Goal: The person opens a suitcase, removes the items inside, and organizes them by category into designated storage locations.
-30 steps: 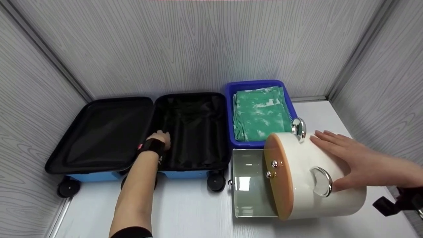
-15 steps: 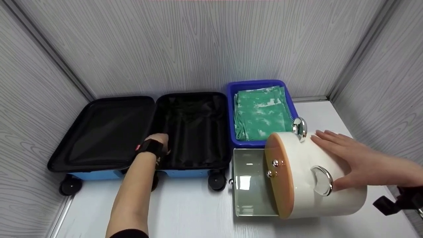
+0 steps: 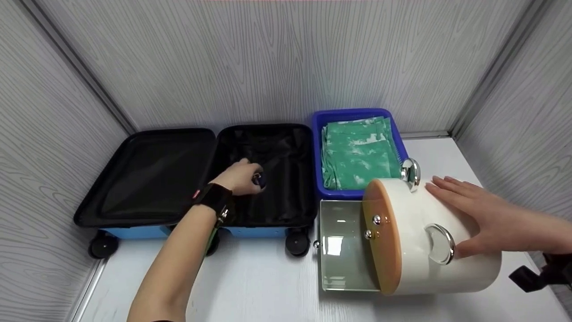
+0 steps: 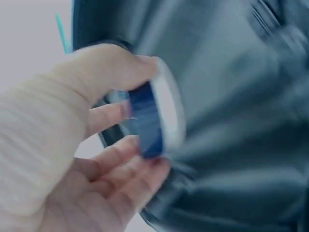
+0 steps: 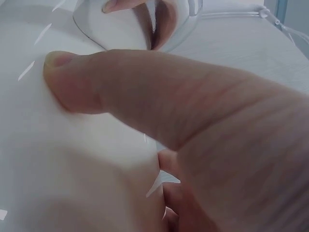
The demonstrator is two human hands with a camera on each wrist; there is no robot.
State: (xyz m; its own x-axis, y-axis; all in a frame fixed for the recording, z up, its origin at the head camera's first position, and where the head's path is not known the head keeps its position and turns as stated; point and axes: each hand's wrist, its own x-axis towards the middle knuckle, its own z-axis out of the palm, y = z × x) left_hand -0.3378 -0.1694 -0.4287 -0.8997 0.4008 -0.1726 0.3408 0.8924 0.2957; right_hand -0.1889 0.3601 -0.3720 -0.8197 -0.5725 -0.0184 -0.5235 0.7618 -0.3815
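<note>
My left hand (image 3: 241,178) is over the right half of the open suitcase (image 3: 286,210). Its thumb and fingers pinch a small round thing (image 4: 153,116) with a dark blue side and a white face, blurred in the left wrist view. My right hand (image 3: 487,217) rests spread on top of a white rounded box (image 3: 420,268) with chrome loop handles. The box has an orange front (image 3: 386,250) with round chrome knobs. In the right wrist view the thumb (image 5: 77,82) lies against the glossy white surface, near one handle.
A clear greenish panel (image 3: 344,273) extends left from the box's front. Behind it, a blue basket (image 3: 342,194) holds folded green-and-white cloth (image 3: 362,154). The suitcase's other shell (image 3: 156,179) lies flat at left, with black wheels (image 3: 297,243) toward me. Patterned walls enclose the table.
My left hand has risen from deep in the suitcase and moved right and away from me, now showing the blue-and-white round thing. The right hand has stayed on the box.
</note>
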